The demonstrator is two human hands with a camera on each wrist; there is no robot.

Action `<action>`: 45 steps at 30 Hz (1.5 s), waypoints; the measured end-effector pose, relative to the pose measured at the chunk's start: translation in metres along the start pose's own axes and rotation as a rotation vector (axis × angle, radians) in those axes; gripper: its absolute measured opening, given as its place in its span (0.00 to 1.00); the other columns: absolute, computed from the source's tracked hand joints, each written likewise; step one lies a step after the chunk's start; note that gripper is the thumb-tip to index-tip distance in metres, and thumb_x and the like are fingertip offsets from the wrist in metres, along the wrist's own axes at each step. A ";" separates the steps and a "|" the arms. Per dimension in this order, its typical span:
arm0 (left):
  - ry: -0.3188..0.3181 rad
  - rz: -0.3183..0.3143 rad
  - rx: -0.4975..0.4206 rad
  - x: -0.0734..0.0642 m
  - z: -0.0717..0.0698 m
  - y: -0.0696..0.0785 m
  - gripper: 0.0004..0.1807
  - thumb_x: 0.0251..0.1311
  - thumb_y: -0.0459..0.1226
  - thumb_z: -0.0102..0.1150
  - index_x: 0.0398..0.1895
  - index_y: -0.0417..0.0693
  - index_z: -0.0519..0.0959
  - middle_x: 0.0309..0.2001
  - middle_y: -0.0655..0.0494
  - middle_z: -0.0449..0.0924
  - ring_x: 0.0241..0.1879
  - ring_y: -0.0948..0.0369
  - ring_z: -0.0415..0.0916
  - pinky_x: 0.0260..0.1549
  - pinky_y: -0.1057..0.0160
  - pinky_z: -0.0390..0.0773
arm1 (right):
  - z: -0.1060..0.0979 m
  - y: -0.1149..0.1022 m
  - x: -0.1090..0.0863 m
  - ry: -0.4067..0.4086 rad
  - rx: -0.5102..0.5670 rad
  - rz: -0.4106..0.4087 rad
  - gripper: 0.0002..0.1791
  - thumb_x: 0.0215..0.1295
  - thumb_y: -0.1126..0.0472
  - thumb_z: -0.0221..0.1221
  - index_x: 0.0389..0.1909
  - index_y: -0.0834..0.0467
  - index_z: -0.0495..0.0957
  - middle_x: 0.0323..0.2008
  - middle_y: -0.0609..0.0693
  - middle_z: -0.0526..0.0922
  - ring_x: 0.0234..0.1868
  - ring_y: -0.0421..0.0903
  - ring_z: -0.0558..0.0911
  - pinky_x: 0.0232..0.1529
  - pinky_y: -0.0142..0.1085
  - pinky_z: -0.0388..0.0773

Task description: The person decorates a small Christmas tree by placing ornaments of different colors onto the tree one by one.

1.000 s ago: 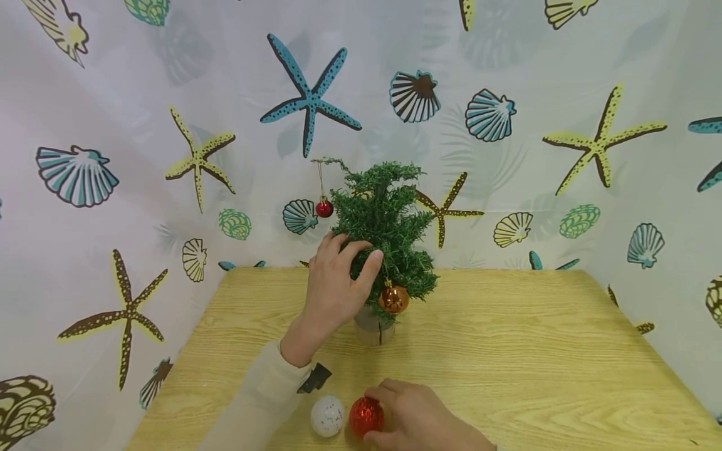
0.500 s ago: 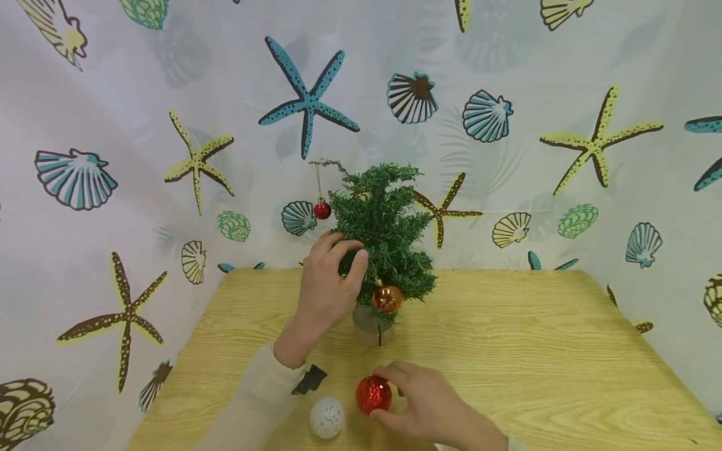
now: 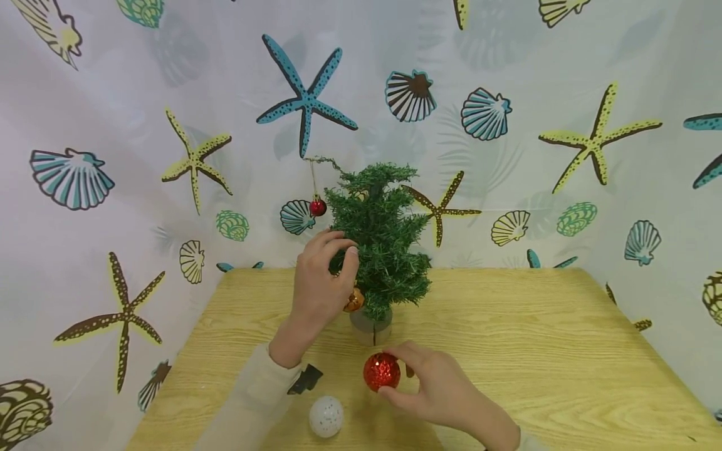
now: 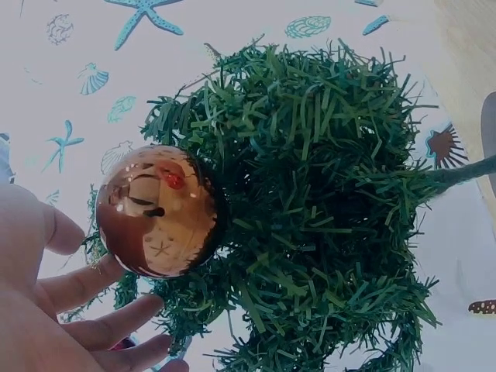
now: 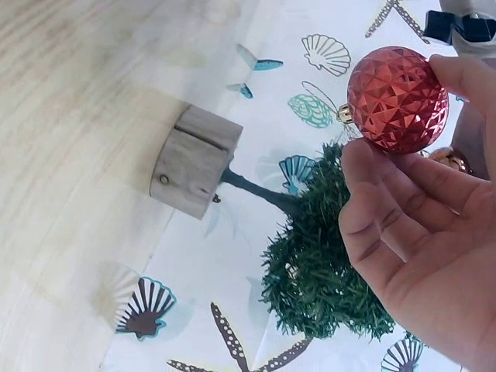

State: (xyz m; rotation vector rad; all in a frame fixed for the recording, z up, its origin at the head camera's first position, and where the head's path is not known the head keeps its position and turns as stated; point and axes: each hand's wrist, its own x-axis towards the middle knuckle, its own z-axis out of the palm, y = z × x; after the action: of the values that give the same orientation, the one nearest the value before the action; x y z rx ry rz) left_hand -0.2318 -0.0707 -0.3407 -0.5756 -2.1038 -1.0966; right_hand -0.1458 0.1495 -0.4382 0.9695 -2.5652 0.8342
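A small artificial Christmas tree (image 3: 383,244) stands on a wooden base (image 3: 370,327). At its left side my left hand (image 3: 320,282) is raised with curled fingers. A shiny orange bauble (image 3: 353,300) dangles just below the thumb; in the left wrist view a thin gold thread shows at the index finger (image 4: 85,285), beside the bauble. My right hand (image 3: 437,385) pinches a faceted red bauble (image 3: 381,372) between thumb and fingers, in front of the base. Its gold cap (image 5: 345,114) points away from the palm in the right wrist view.
A white speckled bauble (image 3: 326,416) lies on the wooden table (image 3: 524,351) near the front. From a thin branch at the tree's upper left hangs a small red bauble (image 3: 318,206). A curtain (image 3: 507,37) printed with starfish and shells surrounds the table.
My right hand has raised the red bauble from beside the white one and carried it toward the tree base. My left hand has shifted left, the orange bauble swinging left with it.
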 end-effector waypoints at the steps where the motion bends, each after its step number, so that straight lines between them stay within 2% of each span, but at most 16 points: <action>1: 0.004 -0.004 0.001 0.000 -0.001 0.000 0.14 0.75 0.37 0.56 0.46 0.38 0.89 0.59 0.37 0.84 0.70 0.39 0.74 0.72 0.36 0.69 | -0.002 0.000 0.001 0.012 -0.001 0.000 0.24 0.66 0.43 0.71 0.57 0.50 0.84 0.39 0.36 0.83 0.30 0.26 0.71 0.26 0.22 0.69; 9: 0.025 0.015 0.007 0.001 -0.004 -0.001 0.15 0.76 0.36 0.54 0.46 0.37 0.89 0.57 0.36 0.85 0.68 0.38 0.75 0.72 0.37 0.70 | -0.019 -0.001 0.012 0.161 -0.009 -0.084 0.24 0.64 0.48 0.73 0.58 0.51 0.82 0.40 0.37 0.84 0.31 0.28 0.73 0.28 0.22 0.71; 13: 0.037 0.012 0.014 0.000 -0.005 -0.003 0.15 0.76 0.35 0.53 0.45 0.37 0.89 0.56 0.36 0.86 0.68 0.38 0.75 0.72 0.37 0.69 | -0.027 -0.002 0.016 0.201 -0.006 -0.111 0.23 0.66 0.48 0.72 0.59 0.51 0.82 0.43 0.40 0.86 0.31 0.29 0.74 0.29 0.22 0.72; 20: 0.063 -0.001 0.018 0.002 -0.008 -0.012 0.15 0.77 0.34 0.52 0.44 0.37 0.89 0.56 0.36 0.86 0.69 0.39 0.75 0.74 0.38 0.68 | -0.039 -0.004 0.023 0.248 -0.006 -0.145 0.25 0.66 0.50 0.72 0.62 0.50 0.81 0.44 0.40 0.85 0.32 0.31 0.74 0.28 0.20 0.69; 31: 0.129 -0.046 0.048 0.003 -0.018 -0.024 0.15 0.76 0.33 0.52 0.43 0.36 0.89 0.55 0.35 0.87 0.68 0.37 0.75 0.69 0.32 0.70 | -0.053 -0.008 0.033 0.318 0.016 -0.176 0.28 0.65 0.52 0.71 0.64 0.54 0.79 0.47 0.44 0.85 0.33 0.33 0.75 0.27 0.20 0.70; 39: 0.179 -0.017 0.091 0.008 -0.024 -0.039 0.15 0.76 0.32 0.52 0.42 0.34 0.89 0.49 0.36 0.88 0.56 0.38 0.83 0.59 0.35 0.79 | -0.061 -0.010 0.039 0.344 0.025 -0.191 0.29 0.67 0.51 0.70 0.66 0.56 0.78 0.47 0.46 0.84 0.33 0.34 0.75 0.28 0.21 0.71; 45: 0.190 -0.027 0.114 0.011 -0.028 -0.046 0.16 0.76 0.33 0.52 0.42 0.34 0.90 0.47 0.37 0.89 0.51 0.39 0.85 0.51 0.35 0.83 | -0.066 -0.014 0.041 0.353 0.026 -0.191 0.30 0.64 0.54 0.70 0.66 0.57 0.77 0.48 0.47 0.84 0.34 0.35 0.76 0.29 0.21 0.71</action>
State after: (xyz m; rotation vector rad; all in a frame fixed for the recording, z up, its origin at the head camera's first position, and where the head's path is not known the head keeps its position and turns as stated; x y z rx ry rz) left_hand -0.2589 -0.1182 -0.3459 -0.3743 -1.9983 -0.9980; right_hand -0.1638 0.1599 -0.3617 0.9593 -2.1340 0.8958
